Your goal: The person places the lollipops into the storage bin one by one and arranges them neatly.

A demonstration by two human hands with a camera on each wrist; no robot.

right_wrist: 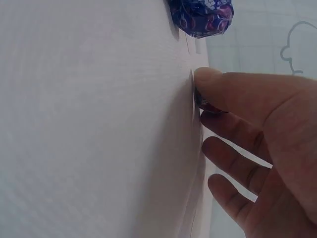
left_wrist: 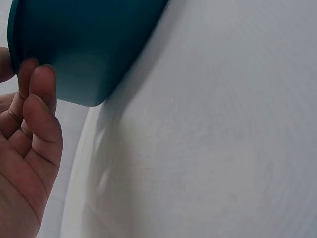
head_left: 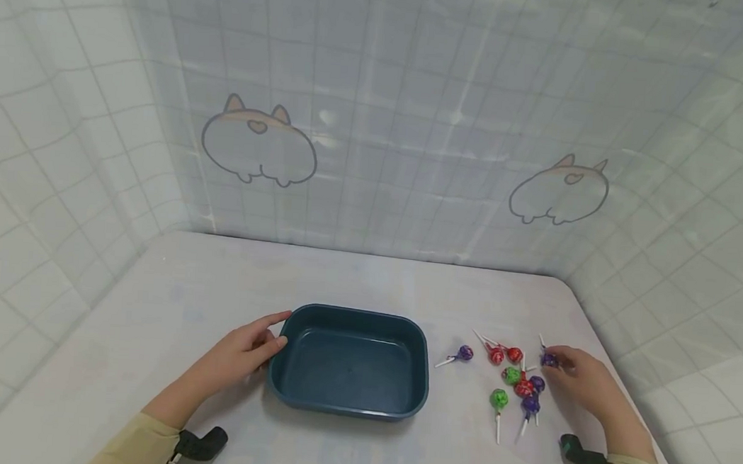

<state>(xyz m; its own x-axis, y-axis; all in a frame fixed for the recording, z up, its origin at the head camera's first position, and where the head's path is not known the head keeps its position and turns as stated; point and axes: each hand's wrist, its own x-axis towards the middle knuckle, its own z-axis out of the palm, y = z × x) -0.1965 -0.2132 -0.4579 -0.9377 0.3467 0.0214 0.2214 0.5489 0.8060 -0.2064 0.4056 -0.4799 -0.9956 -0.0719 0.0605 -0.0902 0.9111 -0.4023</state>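
A dark teal rectangular tray (head_left: 346, 409) stands on the table with nothing in it. My left hand (head_left: 236, 357) holds its left rim, thumb and fingers at the edge; the left wrist view shows the fingers (left_wrist: 43, 89) against the tray's outer wall (left_wrist: 81, 74). To the right, my right hand (head_left: 582, 381) pinches a purple-wrapped lollipop (head_left: 549, 359) between thumb and fingers at the pile's right side. In the right wrist view, the lollipop (right_wrist: 204, 103) is mostly hidden behind the thumb of my right hand (right_wrist: 257, 144).
Several lollipops lie right of the tray: red ones (head_left: 496, 355), green ones (head_left: 499, 399) and purple ones (head_left: 530, 404). A single purple lollipop (head_left: 465, 353) lies nearest the tray. Tile-patterned sheets (head_left: 376, 154) stand behind and beside the white table (head_left: 216, 272).
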